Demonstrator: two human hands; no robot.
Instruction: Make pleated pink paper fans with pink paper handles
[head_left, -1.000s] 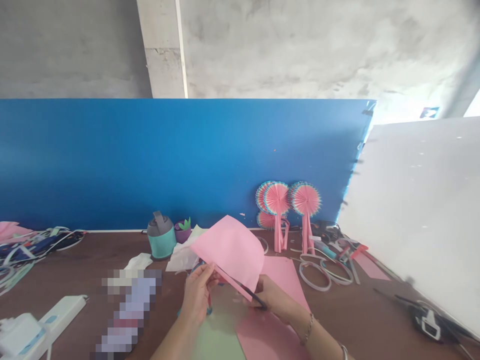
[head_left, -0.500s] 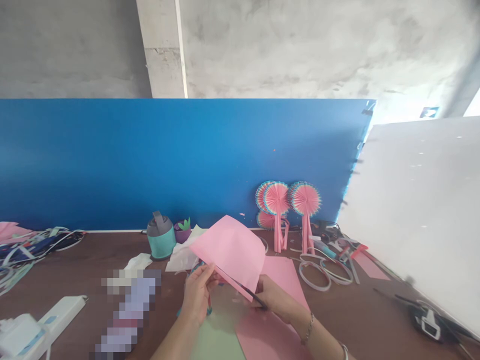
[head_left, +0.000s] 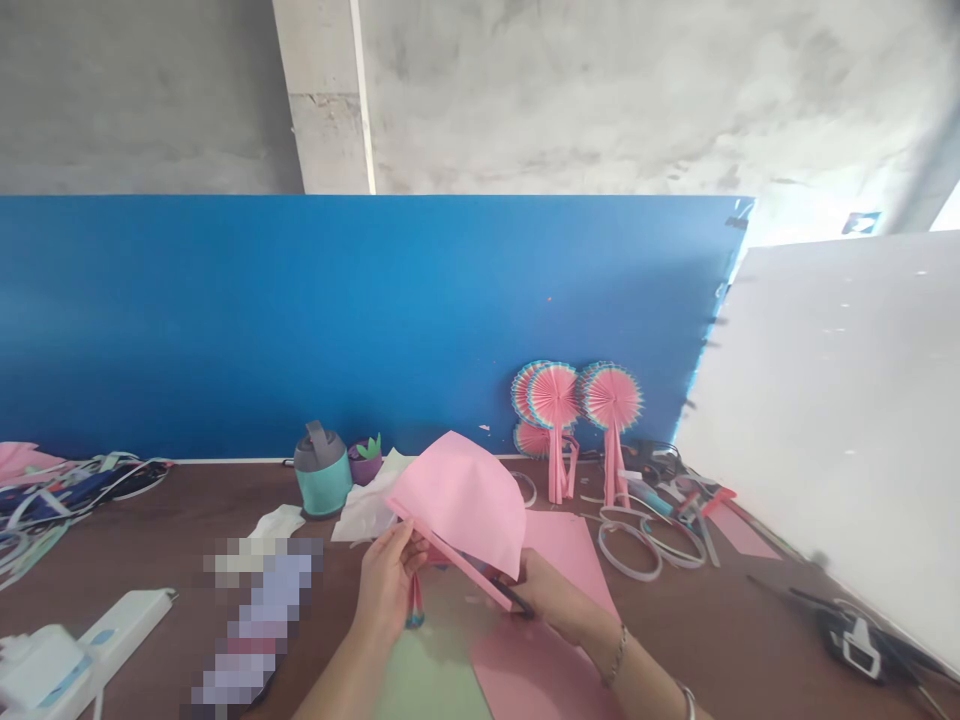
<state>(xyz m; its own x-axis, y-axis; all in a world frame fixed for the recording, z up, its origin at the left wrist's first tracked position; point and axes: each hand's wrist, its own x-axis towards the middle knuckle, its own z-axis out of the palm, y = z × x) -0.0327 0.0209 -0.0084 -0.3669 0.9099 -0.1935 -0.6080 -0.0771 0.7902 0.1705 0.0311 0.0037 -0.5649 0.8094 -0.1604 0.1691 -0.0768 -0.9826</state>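
My left hand (head_left: 386,580) is closed on the left edge of a pink sheet of paper (head_left: 461,495), thumb on top. A narrow pink strip (head_left: 469,572) runs along the sheet's near edge, with a gap between it and the rest. In my right hand (head_left: 544,592) are dark-handled scissors (head_left: 517,598), at the right end of that strip; their blades are mostly hidden by paper and fingers. Beneath lie a larger pink sheet (head_left: 566,560) and a pale green sheet (head_left: 431,670). A folded pink and blue paper piece (head_left: 415,605) shows beside my left hand.
Pink pleated paper fans (head_left: 555,397) stand against the blue partition (head_left: 300,320). Tape rolls (head_left: 630,552) and tools lie at right. A teal container (head_left: 322,480) and purple pot (head_left: 365,465) stand behind my left hand; a white power strip (head_left: 124,630) is at left.
The strip along the sheet's near edge has come apart from the rest, opening a gap. My left hand has shifted slightly left, and the sheet curls more.
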